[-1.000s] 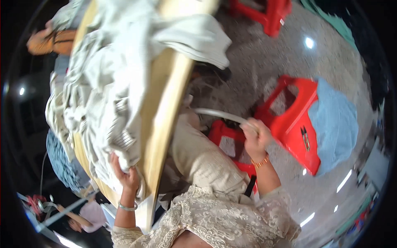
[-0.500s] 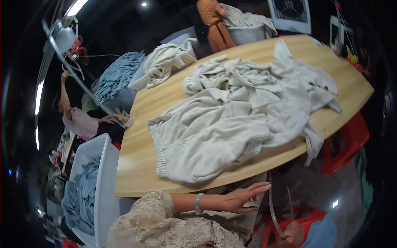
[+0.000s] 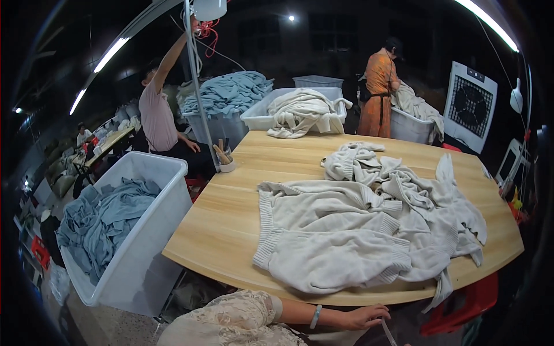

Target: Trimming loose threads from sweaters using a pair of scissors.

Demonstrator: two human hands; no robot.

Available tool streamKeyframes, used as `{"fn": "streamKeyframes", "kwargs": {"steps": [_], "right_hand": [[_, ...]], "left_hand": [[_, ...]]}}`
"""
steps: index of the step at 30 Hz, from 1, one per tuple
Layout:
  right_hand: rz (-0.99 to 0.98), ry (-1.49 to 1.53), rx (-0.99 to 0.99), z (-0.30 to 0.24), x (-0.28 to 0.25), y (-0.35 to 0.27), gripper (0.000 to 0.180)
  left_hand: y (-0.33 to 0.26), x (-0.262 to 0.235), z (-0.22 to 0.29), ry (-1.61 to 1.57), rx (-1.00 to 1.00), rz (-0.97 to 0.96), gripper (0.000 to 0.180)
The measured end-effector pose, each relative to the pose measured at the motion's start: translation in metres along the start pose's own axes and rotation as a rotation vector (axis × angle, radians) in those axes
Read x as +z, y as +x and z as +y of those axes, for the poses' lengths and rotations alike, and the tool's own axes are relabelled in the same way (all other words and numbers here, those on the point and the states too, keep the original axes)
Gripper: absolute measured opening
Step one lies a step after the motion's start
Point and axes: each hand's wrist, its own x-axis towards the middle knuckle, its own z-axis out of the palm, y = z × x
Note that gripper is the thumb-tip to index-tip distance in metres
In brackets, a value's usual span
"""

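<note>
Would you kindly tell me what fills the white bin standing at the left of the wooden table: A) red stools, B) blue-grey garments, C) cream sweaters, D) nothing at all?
B: the white bin beside the table holds crumpled blue-grey garments, while the cream sweaters lie on the tabletop.

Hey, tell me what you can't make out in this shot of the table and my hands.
Head view only:
- Right hand: not in the picture, so its state is unknown.
- Left hand: low under the table edge; its fingertips touch a thin pale strip that the lower edge cuts off, so what it is stays unclear.
- Cream sweaters: heaped together, their number is hidden.
- Cup of tools: too small to identify.
</note>
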Motion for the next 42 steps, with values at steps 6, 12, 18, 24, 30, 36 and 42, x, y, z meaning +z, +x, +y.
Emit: {"fn": "streamKeyframes", "kwargs": {"steps": [6,12,18,24,30,36,42], "right_hand": [[-0.072,0.727,0.534,-0.004,0.01,0.019,0.058],[-0.014,0.727,0.82,0.017,0.008,0.017,0.046],[-0.544,1.024,1.148,0.029,-0.023,0.035,0.025],[-1.142,0.898,0.959,0.0,0.004,0.052,0.033],[-1.395,1.138,0.904,-0.059,0.099,0.01,0.04],[-1.89,0.46,1.003,-0.132,0.197,-0.022,0.018],[-1.97,0.842,1.268,-0.235,0.219,-0.055,0.023]], "left_hand": [[-0.015,-0.013,0.003,-0.188,-0.076,0.039,0.017],[-0.023,-0.035,0.026,-0.156,0.009,0.104,0.012],[-0.025,-0.05,0.063,0.119,0.118,-0.027,0.019],[-0.037,-0.033,0.093,0.152,0.512,-0.174,0.016],[-0.044,-0.034,0.1,0.231,0.554,-0.315,0.017],[-0.061,-0.024,0.095,0.199,0.559,-0.293,0.021],[-0.072,-0.014,0.095,0.174,0.556,-0.275,0.024]]}}
